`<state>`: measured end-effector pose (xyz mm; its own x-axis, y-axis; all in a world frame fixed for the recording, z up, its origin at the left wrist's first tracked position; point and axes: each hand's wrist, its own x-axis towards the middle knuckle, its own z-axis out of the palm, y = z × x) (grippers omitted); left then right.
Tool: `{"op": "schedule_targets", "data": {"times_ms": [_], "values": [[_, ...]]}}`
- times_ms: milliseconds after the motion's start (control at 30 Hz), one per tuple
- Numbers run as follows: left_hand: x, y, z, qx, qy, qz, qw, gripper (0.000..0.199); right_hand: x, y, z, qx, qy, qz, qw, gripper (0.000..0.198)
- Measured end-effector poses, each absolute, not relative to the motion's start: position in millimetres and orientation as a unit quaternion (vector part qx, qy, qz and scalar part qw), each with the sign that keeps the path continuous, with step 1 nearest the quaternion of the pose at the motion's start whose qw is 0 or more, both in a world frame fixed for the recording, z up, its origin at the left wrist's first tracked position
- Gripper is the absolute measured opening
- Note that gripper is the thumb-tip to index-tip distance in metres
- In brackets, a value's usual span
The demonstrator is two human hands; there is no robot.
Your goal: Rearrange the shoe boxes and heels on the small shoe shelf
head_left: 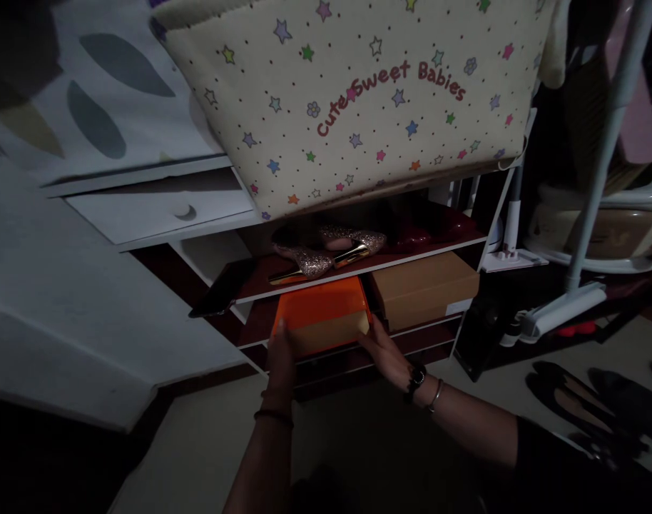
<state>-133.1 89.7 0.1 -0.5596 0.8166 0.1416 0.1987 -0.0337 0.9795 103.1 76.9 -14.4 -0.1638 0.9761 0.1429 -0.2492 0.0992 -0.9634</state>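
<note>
An orange shoebox (322, 307) sits partly in the shelf compartment, its near end out over the edge. My left hand (281, 351) grips its left side, thumb on top. At the right side, my right hand (380, 346) is closed round the near corner, a dark watch and a bracelet on that wrist. Right of the orange box a brown cardboard box (427, 289) stands on the same shelf. Glittery high-heeled shoes (312, 260) lie on the shelf above, with dark red shiny shoes (433, 227) beside them.
A cream cloth printed with stars (390, 107) hangs over the top of the cabinet. A white drawer (160, 207) is at upper left. A pole-handled mop (566, 310) leans at right, near dark shoes (577, 400) on the floor.
</note>
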Motion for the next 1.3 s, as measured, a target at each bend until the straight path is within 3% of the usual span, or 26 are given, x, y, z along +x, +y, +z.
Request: {"op": "schedule_targets", "data": {"times_ms": [200, 533, 967, 1300], "values": [[-130.4, 87.6, 3.8, 0.406, 0.668, 0.578, 0.231, 0.063, 102.9, 77.9, -13.2, -0.336, -0.521, 0.572, 0.538, 0.065], [-128.5, 87.2, 0.8, 0.416, 0.653, 0.588, 0.233, 0.061, 109.7, 79.1, -16.7, -0.388, -0.498, 0.554, 0.542, 0.075], [-132.0, 89.9, -6.7, 0.415, 0.641, 0.596, 0.250, 0.074, 128.1, 86.6, -14.5, -0.412, -0.582, 0.481, 0.510, 0.058], [-131.4, 87.1, -0.3, 0.410, 0.625, 0.602, 0.280, 0.071, 147.7, 60.3, -6.7, -0.390, -0.585, 0.483, 0.521, 0.048]]}}
